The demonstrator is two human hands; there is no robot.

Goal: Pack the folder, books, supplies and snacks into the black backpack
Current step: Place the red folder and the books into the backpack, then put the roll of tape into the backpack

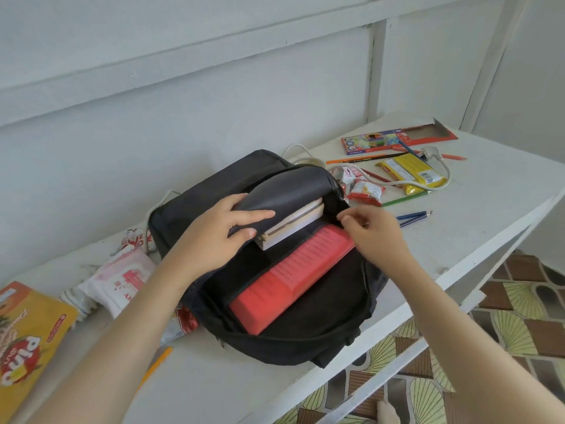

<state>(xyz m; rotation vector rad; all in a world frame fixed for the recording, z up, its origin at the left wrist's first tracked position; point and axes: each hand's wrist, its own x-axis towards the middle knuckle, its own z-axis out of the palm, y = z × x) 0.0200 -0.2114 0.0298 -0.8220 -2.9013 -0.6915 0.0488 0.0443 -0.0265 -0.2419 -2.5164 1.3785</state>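
The black backpack [321, 338] lies open on the white table [477, 228]. Inside it a red folder [290, 280] lies slanted, with a stack of books [293, 226] behind it under a grey inner divider flap [293, 191]. My left hand [220, 237] grips the lower edge of that flap, thumb beneath it. My right hand [376, 231] pinches the backpack's right rim beside the folder's top corner. Coloured pencils [412, 215], a pencil box [371, 143] and small red snack packs [365, 192] lie to the right.
A yellow packet [409, 175] and a white cable with plug [428, 154] lie at the far right. A tissue pack [119, 280] and a yellow snack box [27, 341] sit at the left. An orange pencil [156, 365] lies near the table's front edge.
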